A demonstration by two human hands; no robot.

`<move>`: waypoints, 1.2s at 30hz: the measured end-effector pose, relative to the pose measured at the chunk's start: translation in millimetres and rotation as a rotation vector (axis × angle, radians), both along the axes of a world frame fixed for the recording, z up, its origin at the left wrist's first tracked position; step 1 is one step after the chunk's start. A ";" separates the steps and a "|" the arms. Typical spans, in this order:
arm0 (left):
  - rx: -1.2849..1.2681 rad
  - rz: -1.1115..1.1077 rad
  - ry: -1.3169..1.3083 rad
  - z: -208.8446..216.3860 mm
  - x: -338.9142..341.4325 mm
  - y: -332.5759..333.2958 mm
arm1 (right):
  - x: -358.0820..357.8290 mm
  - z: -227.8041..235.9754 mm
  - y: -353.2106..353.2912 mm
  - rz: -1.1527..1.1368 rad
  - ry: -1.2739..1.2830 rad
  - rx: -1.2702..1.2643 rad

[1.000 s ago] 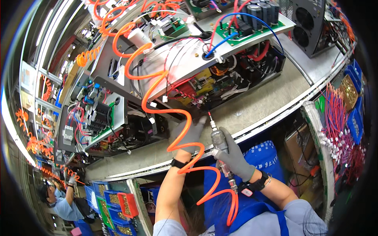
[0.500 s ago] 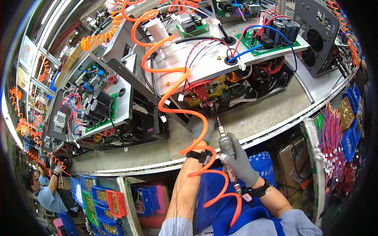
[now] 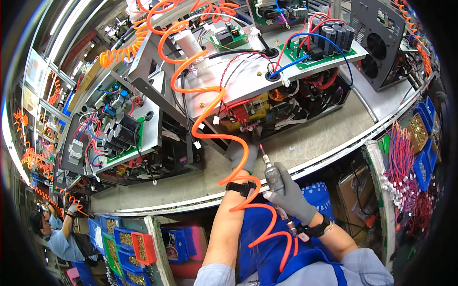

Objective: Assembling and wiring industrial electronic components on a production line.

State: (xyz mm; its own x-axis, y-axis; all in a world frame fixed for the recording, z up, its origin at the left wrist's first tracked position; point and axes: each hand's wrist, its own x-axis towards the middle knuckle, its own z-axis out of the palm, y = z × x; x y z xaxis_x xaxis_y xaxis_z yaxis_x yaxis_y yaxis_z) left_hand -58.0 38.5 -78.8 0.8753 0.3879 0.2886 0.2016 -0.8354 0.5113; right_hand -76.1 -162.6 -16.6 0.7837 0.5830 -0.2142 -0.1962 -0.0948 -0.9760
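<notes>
My right hand [image 3: 291,195], in a grey glove, grips a slim pneumatic screwdriver [image 3: 273,175] with its bit pointing up toward the open chassis [image 3: 248,90]. An orange coiled air hose [image 3: 229,143] runs from the tool's base up over the bench. My left hand [image 3: 242,153], also gloved with a black wrist strap, reaches to the lower front edge of the chassis, below the red and yellow parts [image 3: 245,112]; its fingers are partly hidden by the hose. A green circuit board [image 3: 315,52] with black capacitors sits on top.
A second open unit [image 3: 119,138] with capacitors lies to the left on the grey bench [image 3: 315,138]. A fan housing [image 3: 377,45] stands at the right. Blue bins [image 3: 424,148] of small parts and wire bundles hang right; more bins sit below left, near another worker [image 3: 57,233].
The chassis has come nearer in view. My left hand has moved up from beside the tool to the chassis's lower edge, and the screwdriver has risen toward it.
</notes>
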 end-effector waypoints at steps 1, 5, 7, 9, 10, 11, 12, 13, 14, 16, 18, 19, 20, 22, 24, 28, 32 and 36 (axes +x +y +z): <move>0.007 0.000 -0.001 0.3 2.1 0.1 | -0.9 2.3 -1.1 0.027 -0.096 0.009; 0.028 -0.004 0.002 2.3 8.1 0.1 | 0.7 9.2 0.1 0.048 -0.151 -0.013; 0.041 -0.003 -0.002 3.6 10.5 -0.3 | 2.7 10.3 1.8 0.067 -0.073 -0.039; 0.052 -0.004 -0.001 4.5 13.2 -0.6 | 5.0 8.6 3.1 0.102 0.058 -0.077; 0.058 -0.004 -0.002 4.8 14.4 -0.7 | 5.9 6.5 3.8 0.095 0.060 -0.077; 0.061 -0.007 -0.005 4.9 15.9 -0.7 | 6.4 3.8 4.8 0.081 -0.012 -0.050; 0.064 -0.005 -0.007 4.9 16.5 -0.5 | 6.9 0.4 5.9 0.073 -0.059 -0.040; 0.068 -0.005 -0.006 4.9 17.7 -0.6 | 7.4 -3.4 7.0 0.068 -0.078 -0.025; 0.070 -0.006 -0.007 4.9 17.9 -0.5 | 8.1 -7.3 7.6 0.050 0.139 0.207; 0.073 -0.002 -0.009 4.5 18.7 -0.3 | 8.8 -14.6 8.9 0.037 0.365 0.440; 0.074 -0.001 -0.009 3.8 19.7 -0.2 | 9.3 -20.0 9.9 0.028 0.611 0.668; 0.079 -0.001 -0.013 3.2 20.4 0.0 | 9.4 -21.8 10.4 0.041 0.604 0.670; 0.079 -0.002 -0.016 2.5 21.4 0.1 | 8.9 -22.9 11.2 0.042 0.491 0.552; 0.081 -0.006 -0.024 1.7 23.8 0.4 | 8.1 -23.2 12.7 0.015 0.230 0.378; 0.085 -0.007 -0.026 1.8 26.6 1.0 | 6.5 -21.7 13.2 0.029 0.178 0.357; 0.093 -0.014 -0.040 4.4 32.0 2.2 | 3.3 -16.5 8.0 0.054 0.071 0.282; 0.095 -0.015 -0.044 5.7 34.3 1.9 | 3.4 -11.6 -1.8 0.026 0.010 0.236; 0.108 -0.013 -0.033 5.4 33.3 1.5 | 4.7 -8.6 -6.3 0.024 0.122 0.236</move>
State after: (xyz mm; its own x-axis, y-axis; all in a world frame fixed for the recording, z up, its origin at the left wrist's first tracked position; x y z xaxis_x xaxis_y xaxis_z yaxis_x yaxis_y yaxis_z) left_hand -24.7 40.0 -73.4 0.8693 0.3418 0.3572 0.1749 -0.8884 0.4245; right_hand -71.5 -168.9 -25.2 0.7457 0.6463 -0.1621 -0.3141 0.1264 -0.9409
